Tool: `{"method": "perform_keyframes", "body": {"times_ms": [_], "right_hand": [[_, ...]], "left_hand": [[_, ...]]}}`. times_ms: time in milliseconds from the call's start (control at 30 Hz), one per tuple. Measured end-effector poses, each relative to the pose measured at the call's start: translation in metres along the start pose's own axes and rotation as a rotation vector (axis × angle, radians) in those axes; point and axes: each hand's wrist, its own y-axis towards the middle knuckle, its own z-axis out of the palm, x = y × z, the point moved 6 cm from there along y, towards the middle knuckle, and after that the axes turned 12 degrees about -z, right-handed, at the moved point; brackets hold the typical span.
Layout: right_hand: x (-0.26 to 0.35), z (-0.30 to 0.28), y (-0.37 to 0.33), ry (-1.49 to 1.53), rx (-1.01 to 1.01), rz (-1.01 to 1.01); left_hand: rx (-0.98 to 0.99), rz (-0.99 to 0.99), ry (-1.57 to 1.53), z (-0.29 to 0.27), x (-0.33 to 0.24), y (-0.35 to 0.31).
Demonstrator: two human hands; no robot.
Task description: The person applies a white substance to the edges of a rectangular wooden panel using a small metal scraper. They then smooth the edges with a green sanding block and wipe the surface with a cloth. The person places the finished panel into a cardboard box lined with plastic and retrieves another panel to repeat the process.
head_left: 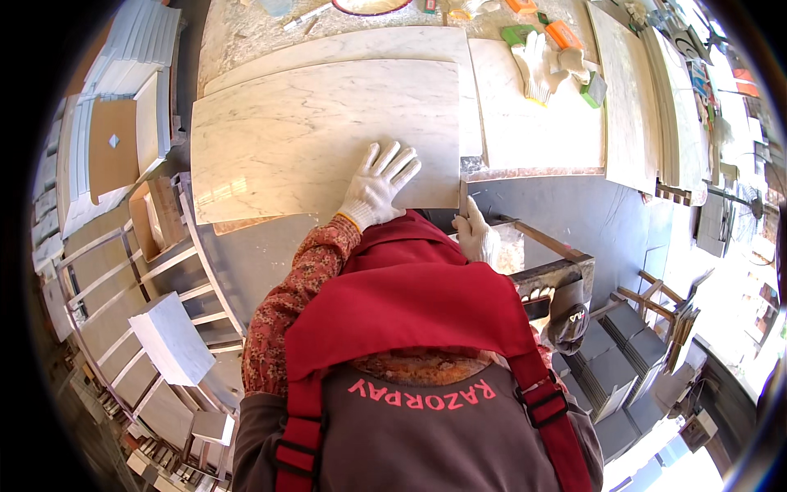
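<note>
Lying nearest the person, a large pale slab with grey veins (295, 135), directly beneath the left hand (381, 182) and just left of the right hand (479, 236). On the left, gloved fingers fanned wide, palm down on the surface close to the near right corner. On the right, also gloved, placed low beside that same corner with one digit pointing up along the edge; cannot tell whether gripping anything. Beyond the far edge, partly covered, a second slab (344, 47); to the right, another pale slab (541, 139) bearing loose white gloves (535, 70) and a green block (593, 90). Farther out, white panels (135, 49) and a metal rack (193, 197) at left, stacked grey tiles (607, 353) at lower right.
</note>
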Motion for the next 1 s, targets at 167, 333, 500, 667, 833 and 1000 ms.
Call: {"method": "perform_keyframes", "body": {"times_ms": [167,333,500,667,833,1000], "right_hand": [[-0.004,0.004,-0.007,-0.062,0.041,-0.050],[0.003,0.009,-0.003,-0.232,0.039,-0.146],[0.007,0.010,-0.004,-0.248,0.072,-0.151],[0.007,0.010,-0.003,-0.275,0.068,-0.164],[0.012,0.015,0.004,-0.265,0.055,-0.147],[0.004,0.030,0.012,-0.213,0.031,-0.134]], "left_hand": [[-0.065,0.018,-0.067,-0.001,0.000,-0.001],[-0.092,0.016,-0.033,-0.001,0.000,-0.001],[-0.097,0.006,-0.063,0.004,0.002,0.000],[0.029,-0.013,0.018,-0.006,-0.002,0.000],[0.007,-0.016,-0.020,-0.003,-0.002,0.000],[0.000,-0.009,-0.022,-0.007,-0.004,-0.001]]}}
